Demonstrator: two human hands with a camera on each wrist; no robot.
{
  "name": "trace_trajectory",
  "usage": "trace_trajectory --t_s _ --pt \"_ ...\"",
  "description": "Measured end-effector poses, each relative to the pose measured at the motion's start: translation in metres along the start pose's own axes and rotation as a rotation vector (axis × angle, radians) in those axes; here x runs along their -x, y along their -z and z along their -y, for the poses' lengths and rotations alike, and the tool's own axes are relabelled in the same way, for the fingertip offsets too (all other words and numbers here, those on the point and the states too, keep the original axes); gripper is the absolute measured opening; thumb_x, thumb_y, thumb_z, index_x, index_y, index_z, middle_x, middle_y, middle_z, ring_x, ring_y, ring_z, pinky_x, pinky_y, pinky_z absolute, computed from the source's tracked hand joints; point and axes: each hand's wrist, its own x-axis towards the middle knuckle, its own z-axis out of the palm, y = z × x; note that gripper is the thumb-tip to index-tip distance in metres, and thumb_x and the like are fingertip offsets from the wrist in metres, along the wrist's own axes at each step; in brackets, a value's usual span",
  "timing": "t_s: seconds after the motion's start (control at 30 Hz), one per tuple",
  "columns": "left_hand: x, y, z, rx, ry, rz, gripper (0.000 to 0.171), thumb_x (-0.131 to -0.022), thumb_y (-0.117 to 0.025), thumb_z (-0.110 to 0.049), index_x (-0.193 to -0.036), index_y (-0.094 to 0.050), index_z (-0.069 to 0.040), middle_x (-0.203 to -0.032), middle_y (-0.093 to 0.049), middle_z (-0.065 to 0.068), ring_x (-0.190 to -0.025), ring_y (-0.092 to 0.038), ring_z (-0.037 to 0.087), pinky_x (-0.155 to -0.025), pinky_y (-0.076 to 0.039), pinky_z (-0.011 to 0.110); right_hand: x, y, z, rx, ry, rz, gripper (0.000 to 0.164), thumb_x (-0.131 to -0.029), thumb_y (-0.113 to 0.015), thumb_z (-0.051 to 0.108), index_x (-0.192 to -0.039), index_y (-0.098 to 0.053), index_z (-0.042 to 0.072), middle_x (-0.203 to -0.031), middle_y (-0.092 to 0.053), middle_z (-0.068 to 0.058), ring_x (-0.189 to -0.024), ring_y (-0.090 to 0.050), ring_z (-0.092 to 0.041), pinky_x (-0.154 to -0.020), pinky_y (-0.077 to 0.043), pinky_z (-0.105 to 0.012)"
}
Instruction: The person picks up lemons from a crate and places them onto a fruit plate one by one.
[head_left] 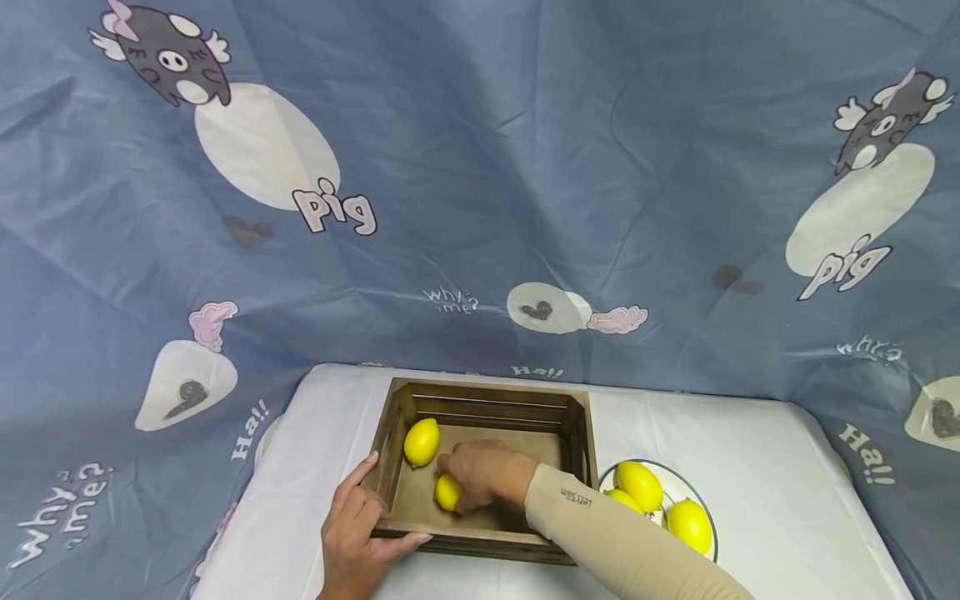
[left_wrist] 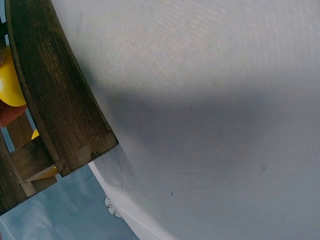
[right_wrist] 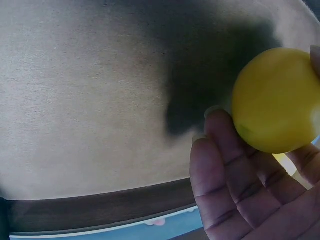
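My right hand (head_left: pixel 483 475) reaches down inside a brown wooden crate (head_left: pixel 495 550) and grips a yellow lemon (head_left: pixel 448 492) close over the crate's floor. In the right wrist view the fingers (right_wrist: pixel 235 170) curl about this lemon (right_wrist: pixel 277 100). Another lemon (head_left: pixel 422 442) lies at the left side of the crate's floor. My left hand (head_left: pixel 356 529) holds the crate's near left corner, with the thumb along the front rim and fingers on the left side. Only the crate's outer wall (left_wrist: pixel 60 85) and parts of the lemons show in the left wrist view.
Right of the crate stands a white plate (head_left: pixel 708 508) with a dark rim, bearing several lemons (head_left: pixel 690 526). The right forearm's beige sleeve (head_left: pixel 622 533) passes over part of it. White cloth (head_left: pixel 787 483) covers the table. A blue printed curtain (head_left: pixel 465 208) hangs behind.
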Motion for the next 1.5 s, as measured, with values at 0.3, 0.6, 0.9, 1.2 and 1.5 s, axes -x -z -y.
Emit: trace_trajectory --t_s 0.3,0.6,0.9,1.2,1.5 --pt "-0.002 0.001 -0.002 -0.005 -0.004 0.006 0.069 -0.087 -0.074 -0.066 -0.064 -0.043 -0.009 -0.067 -0.042 0.005 -0.110 -0.067 0.047 -0.115 -0.048 0.030 0.000 0.001 -0.001 0.002 -0.001 -0.010 0.050 -0.080 -0.091 0.043 -0.119 -0.066 0.026 -0.097 -0.061 0.005 -0.077 -0.056 -0.010 -0.067 -0.054 -0.026" --pt "0.002 0.001 0.002 -0.019 -0.007 0.012 0.069 -0.086 -0.073 -0.067 -0.064 -0.044 -0.009 -0.068 -0.043 0.004 -0.110 -0.067 0.046 -0.115 -0.048 0.029 0.000 -0.002 -0.001 -0.005 -0.004 -0.018 0.049 -0.079 -0.091 0.042 -0.118 -0.066 0.025 -0.097 -0.061 0.005 -0.076 -0.056 -0.010 -0.067 -0.055 -0.027" --pt "0.011 0.001 0.007 -0.006 0.000 0.020 0.068 -0.084 -0.077 -0.067 -0.065 -0.046 -0.009 -0.069 -0.044 0.004 -0.115 -0.066 0.045 -0.116 -0.048 0.031 0.000 -0.001 -0.001 0.004 -0.006 -0.021 0.049 -0.079 -0.091 0.044 -0.118 -0.066 0.025 -0.096 -0.061 0.005 -0.076 -0.055 -0.009 -0.067 -0.055 -0.026" --pt "0.010 0.001 0.007 0.000 -0.003 0.012 0.068 -0.084 -0.077 -0.066 -0.065 -0.045 -0.010 -0.068 -0.043 0.004 -0.114 -0.067 0.046 -0.115 -0.048 0.032 0.000 0.000 -0.001 -0.004 -0.015 -0.004 0.049 -0.080 -0.090 0.044 -0.118 -0.066 0.024 -0.095 -0.060 0.006 -0.076 -0.054 -0.009 -0.066 -0.054 -0.026" --pt "0.004 0.001 0.002 -0.006 0.002 0.008 0.068 -0.085 -0.076 -0.066 -0.064 -0.045 -0.009 -0.068 -0.043 0.004 -0.111 -0.067 0.046 -0.115 -0.048 0.030 0.000 0.003 -0.002 -0.013 -0.023 -0.005 0.049 -0.080 -0.090 0.044 -0.118 -0.066 0.024 -0.094 -0.060 0.005 -0.074 -0.054 -0.010 -0.065 -0.053 -0.026"
